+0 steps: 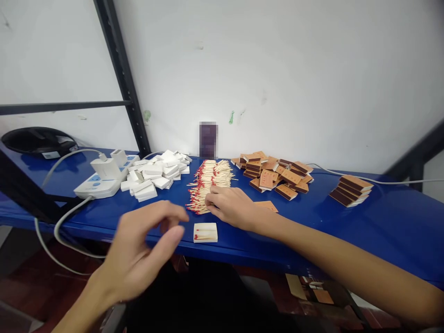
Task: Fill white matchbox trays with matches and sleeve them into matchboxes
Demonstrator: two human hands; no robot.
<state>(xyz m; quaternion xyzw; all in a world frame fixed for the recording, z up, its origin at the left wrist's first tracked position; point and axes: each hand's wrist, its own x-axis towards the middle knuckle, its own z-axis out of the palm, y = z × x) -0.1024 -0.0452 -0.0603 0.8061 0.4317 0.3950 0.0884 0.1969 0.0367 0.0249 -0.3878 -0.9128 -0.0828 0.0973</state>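
Observation:
My left hand (145,249) hovers at the table's front edge, thumb and fingers apart with nothing between them. Just right of its fingertips lies a small white matchbox tray (210,227) with a few red-tipped matches inside. Behind the tray, a long heap of matches (210,178) spreads toward the wall, most heads pointing left. At the near right side of this heap, the curled fingers of my right hand (229,206) pinch matches; how many is hidden. Partly behind my right wrist lies an orange matchbox sleeve (268,206).
White matchbox trays (159,171) are piled on the left, beside a power strip (100,182) with chargers and cables. Orange matchboxes (287,173) lie heaped on the right, with a neat stack of matchboxes (350,190) farther right. A pixelated dark block (208,140) stands against the wall.

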